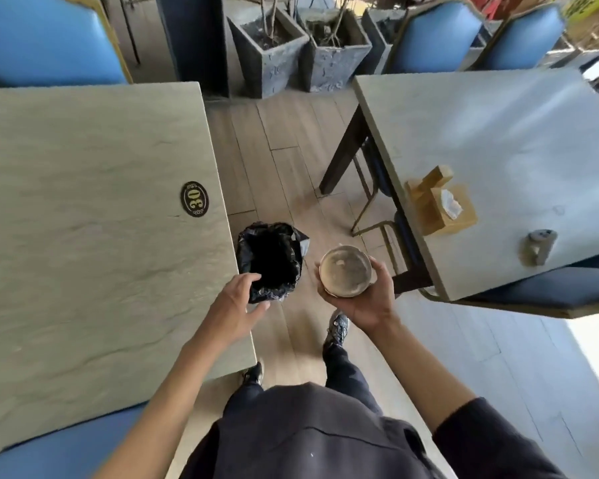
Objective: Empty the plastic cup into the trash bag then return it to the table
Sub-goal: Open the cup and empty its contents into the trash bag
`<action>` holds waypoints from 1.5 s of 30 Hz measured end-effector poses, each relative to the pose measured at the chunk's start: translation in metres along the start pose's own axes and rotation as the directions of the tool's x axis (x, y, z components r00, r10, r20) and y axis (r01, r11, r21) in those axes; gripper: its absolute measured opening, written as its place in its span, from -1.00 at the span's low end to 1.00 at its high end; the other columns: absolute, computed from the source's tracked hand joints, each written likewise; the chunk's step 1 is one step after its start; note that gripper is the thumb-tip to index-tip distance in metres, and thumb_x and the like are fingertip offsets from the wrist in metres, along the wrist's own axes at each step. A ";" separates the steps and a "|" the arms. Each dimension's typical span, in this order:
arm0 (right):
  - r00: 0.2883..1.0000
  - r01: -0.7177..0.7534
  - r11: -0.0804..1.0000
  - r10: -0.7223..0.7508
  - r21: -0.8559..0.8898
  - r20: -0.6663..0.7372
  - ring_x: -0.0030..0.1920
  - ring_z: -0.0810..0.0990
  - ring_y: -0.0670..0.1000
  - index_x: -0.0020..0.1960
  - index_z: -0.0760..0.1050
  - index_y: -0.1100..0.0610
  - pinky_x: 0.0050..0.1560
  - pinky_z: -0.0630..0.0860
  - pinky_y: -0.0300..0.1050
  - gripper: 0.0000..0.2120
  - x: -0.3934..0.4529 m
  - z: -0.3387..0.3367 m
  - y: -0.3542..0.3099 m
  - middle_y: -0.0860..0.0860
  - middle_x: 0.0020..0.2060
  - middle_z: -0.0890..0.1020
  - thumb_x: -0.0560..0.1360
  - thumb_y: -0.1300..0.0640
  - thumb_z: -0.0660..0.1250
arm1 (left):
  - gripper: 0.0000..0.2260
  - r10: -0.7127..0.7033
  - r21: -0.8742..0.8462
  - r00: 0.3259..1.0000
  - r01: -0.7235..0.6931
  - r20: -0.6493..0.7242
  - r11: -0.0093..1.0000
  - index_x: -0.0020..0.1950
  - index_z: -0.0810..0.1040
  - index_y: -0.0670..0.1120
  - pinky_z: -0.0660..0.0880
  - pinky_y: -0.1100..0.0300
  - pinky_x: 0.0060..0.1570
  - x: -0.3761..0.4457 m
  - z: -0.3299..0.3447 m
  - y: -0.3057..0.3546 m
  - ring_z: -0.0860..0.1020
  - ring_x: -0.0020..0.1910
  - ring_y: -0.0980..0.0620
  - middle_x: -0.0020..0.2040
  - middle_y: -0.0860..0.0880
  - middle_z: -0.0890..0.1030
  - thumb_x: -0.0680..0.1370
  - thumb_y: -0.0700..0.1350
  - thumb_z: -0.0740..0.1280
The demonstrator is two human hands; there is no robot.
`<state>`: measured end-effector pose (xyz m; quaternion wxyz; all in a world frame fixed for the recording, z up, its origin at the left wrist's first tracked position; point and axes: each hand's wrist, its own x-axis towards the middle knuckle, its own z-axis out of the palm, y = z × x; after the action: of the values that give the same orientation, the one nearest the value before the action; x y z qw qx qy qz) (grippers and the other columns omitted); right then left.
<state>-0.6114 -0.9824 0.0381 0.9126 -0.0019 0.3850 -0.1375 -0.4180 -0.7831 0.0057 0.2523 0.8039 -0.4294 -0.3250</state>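
A clear plastic cup point(345, 271) with brownish residue inside is held upright in my right hand point(369, 299), over the wooden floor between two tables. To its left a black trash bag point(269, 259) hangs open at the edge of the left table point(83, 236). My left hand point(237, 311) grips the near rim of the bag. The cup is beside the bag's mouth, apart from it, at about the same height.
The left table carries an oval plate marked 30 point(194, 199). On the right table point(498, 133) stand a wooden tissue box point(440, 205) and a small grey object point(538, 250). Blue chairs point(45, 39) and stone planters point(274, 53) stand beyond; my shoes point(336, 328) are below.
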 end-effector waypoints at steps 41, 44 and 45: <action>0.845 -0.523 0.604 0.462 -0.601 -0.271 0.32 0.47 0.26 0.35 0.49 0.15 0.14 0.50 0.13 -0.48 0.447 -0.148 -0.140 0.26 0.37 0.45 0.52 -0.15 0.25 | -0.63 -0.865 -0.608 0.497 0.710 0.075 0.355 0.32 0.49 -0.20 0.55 -0.01 0.25 0.237 0.305 -0.138 0.62 0.21 -0.10 0.28 -0.16 0.61 0.56 -0.10 0.41; 0.847 -0.517 0.579 0.453 -0.631 -0.278 0.28 0.52 0.24 0.29 0.55 0.15 0.14 0.46 0.10 -0.50 0.485 -0.157 -0.140 0.27 0.37 0.47 0.52 -0.16 0.22 | -0.63 -0.879 -0.612 0.468 0.724 0.096 0.318 0.31 0.50 -0.18 0.56 -0.01 0.23 0.247 0.331 -0.169 0.63 0.19 -0.08 0.27 -0.14 0.63 0.56 -0.07 0.41; 0.846 -0.516 0.559 0.449 -0.649 -0.286 0.26 0.54 0.24 0.32 0.54 0.13 0.13 0.48 0.10 -0.49 0.498 -0.160 -0.139 0.25 0.37 0.48 0.51 -0.17 0.23 | -0.63 -0.884 -0.613 0.457 0.728 0.100 0.307 0.31 0.50 -0.18 0.56 -0.01 0.23 0.250 0.339 -0.179 0.63 0.19 -0.08 0.26 -0.13 0.63 0.56 -0.07 0.40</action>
<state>-0.4271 -1.2253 -0.4095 0.8248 -0.2387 0.4323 0.2753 -0.4693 -0.9489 -0.4176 0.3358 0.8239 0.1939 -0.4132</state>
